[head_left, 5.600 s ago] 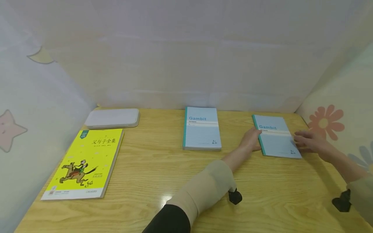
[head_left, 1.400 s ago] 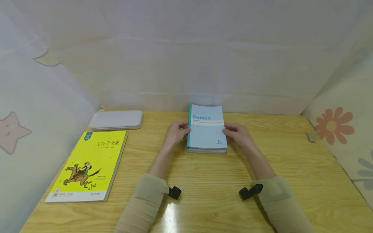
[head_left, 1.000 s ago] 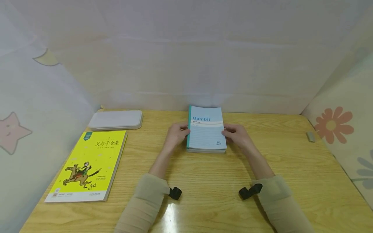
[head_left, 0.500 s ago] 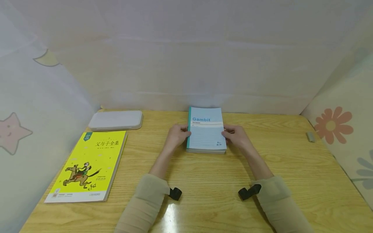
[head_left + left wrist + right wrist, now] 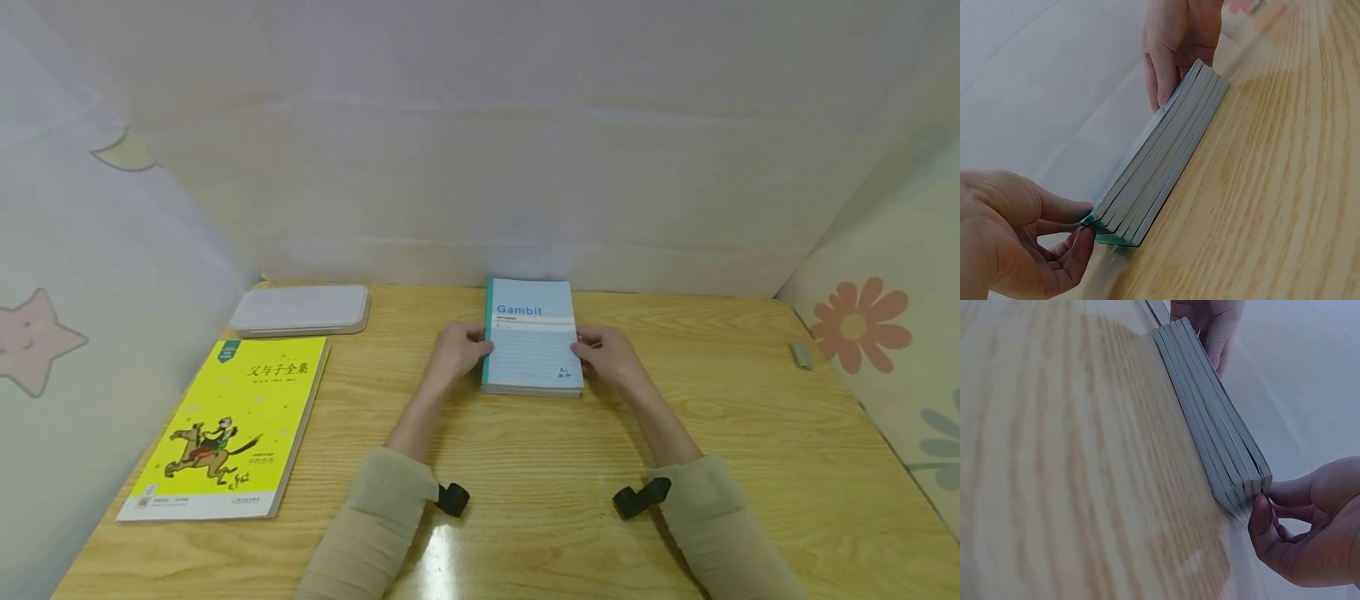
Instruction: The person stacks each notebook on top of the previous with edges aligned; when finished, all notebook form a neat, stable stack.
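A stack of several light-blue Gambit notebooks [image 5: 531, 350] lies at the back middle of the table, teal spines to the left. My left hand [image 5: 454, 350] pinches the upper part of the stack at the spine side. On the opposite edge, my right hand [image 5: 611, 353] grips with thumb and fingers. In the left wrist view, the left thumb and fingers [image 5: 1075, 259] hold the teal corner, while the page edges [image 5: 1157, 162] of the pile show close together. The right wrist view has my right fingers [image 5: 1263, 519] against the stack's near corner.
A yellow comic book [image 5: 225, 425] with a horse drawing lies on the left of the wooden table [image 5: 525, 500]. Behind it is a pale flat case [image 5: 300, 308]. A small grey object [image 5: 801, 355] sits near the right edge. Fabric walls [image 5: 465, 167] enclose the back and sides.
The notebooks that lay at the right now sit on the middle stack, and both hands have come with them. Over the last second the top notebook has shifted slightly toward me into line.
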Demonstrator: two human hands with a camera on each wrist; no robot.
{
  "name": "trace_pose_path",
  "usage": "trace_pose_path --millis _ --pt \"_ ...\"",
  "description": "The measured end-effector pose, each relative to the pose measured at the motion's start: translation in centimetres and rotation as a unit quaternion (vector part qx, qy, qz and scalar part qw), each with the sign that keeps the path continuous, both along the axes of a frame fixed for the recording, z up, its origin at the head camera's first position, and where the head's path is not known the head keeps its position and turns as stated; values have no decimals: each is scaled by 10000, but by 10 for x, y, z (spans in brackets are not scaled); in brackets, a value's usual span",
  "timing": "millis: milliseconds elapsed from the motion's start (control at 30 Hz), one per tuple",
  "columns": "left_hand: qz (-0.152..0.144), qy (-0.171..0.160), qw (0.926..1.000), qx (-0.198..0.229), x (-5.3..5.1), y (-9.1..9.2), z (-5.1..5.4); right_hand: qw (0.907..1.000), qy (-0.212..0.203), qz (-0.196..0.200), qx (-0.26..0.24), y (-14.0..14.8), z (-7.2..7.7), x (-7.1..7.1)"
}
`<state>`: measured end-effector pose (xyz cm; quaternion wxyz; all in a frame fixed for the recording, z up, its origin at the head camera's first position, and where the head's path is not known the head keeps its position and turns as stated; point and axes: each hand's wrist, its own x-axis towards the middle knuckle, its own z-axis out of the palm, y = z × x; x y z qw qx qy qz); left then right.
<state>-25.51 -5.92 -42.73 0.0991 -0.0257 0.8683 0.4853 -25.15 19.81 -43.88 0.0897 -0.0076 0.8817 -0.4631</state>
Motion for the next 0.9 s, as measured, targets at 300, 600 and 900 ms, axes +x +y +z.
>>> trace_pose_path --millis 300,600,900 --pt "11 40 10000 -86 -1 0 -4 9997 17 -4 248 -2 -5 1" --pt "-146 -116 9998 39 -2 -5 -3 9993 -46 306 189 3 -10 -1" --pt "-180 346 9980 -504 -14 -29 14 9982 140 469 346 32 -10 -3"
